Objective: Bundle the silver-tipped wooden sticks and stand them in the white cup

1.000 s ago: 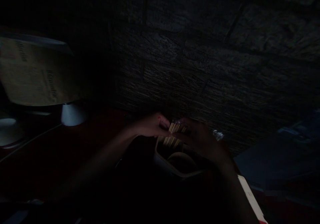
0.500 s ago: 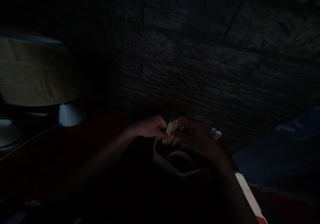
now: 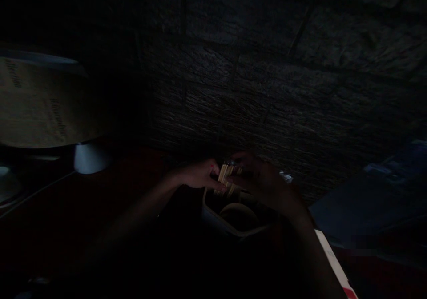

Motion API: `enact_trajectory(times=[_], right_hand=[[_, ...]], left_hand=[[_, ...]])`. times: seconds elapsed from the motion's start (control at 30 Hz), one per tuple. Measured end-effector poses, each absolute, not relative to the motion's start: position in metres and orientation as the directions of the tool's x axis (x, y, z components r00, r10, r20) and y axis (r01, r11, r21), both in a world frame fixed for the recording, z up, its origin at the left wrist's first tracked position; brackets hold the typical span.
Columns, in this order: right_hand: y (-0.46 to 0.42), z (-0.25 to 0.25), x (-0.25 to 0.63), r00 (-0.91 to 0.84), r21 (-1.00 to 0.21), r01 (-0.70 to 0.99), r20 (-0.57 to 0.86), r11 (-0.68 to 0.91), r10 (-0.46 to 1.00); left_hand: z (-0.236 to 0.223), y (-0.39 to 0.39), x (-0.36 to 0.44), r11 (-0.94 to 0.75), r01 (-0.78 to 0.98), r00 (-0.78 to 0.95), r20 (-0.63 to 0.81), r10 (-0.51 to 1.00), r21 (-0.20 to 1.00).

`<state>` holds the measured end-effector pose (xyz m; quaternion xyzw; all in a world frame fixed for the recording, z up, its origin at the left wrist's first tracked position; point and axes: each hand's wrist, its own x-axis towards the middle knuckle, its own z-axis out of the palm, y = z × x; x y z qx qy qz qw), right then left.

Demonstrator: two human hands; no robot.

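In dim light, both of my hands hold a bundle of thin, pale wooden-looking sticks (image 3: 224, 173) above an open bin. My left hand (image 3: 202, 174) grips the bundle from the left, its thumb and fingers closed on it. From the other side my right hand (image 3: 263, 181) has its fingers around the sticks' right part. Something shiny and clear shows at the upper ends; I cannot make out what it is. Below lies the open light-rimmed bin (image 3: 218, 219), holding a rounded object (image 3: 238, 212) whose kind is too dark to tell.
A rough stone-block wall (image 3: 213, 68) rises behind the hands. At left, a lampshade-like printed form (image 3: 43, 103) stands above a white cone-shaped base (image 3: 89, 159). A white box edge (image 3: 333, 259) is at lower right, beside a bluish surface (image 3: 360, 205).
The view has shifted slightly, so the lampshade-like form sits a little lower and further left. Both hands keep hold of the sticks with hardly any movement.
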<state>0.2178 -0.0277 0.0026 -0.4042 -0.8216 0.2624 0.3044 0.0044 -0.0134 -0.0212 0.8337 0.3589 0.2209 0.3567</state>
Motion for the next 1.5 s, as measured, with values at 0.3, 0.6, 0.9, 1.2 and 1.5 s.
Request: enact_trajectory(times=[0.3,0.6,0.9,1.2,1.5], right_hand=[[-0.037,0.018,0.225,-0.533,-0.653,0.558,0.190,0.511,0.824],[-0.033,0.010,0.225,-0.568,-0.708,0.469,0.216,0.528,0.794],[-0.030,0.013,0.219,-0.570,-0.675,0.493,0.227,0.549,0.790],[-0.036,0.016,0.220,-0.589,-0.672,0.524,0.158,0.523,0.793],[-0.036,0.017,0.217,-0.585,-0.662,0.543,0.142,0.516,0.798]], left_hand=[[-0.016,-0.015,0.005,-0.447,0.514,0.644,0.014,0.765,0.732],[-0.019,-0.014,0.005,-0.459,0.483,0.656,0.040,0.754,0.746],[-0.020,-0.013,0.005,-0.455,0.503,0.642,0.034,0.766,0.735],[-0.019,-0.014,0.006,-0.441,0.489,0.644,0.029,0.764,0.753],[-0.014,-0.018,0.007,-0.419,0.535,0.632,-0.018,0.775,0.734]])
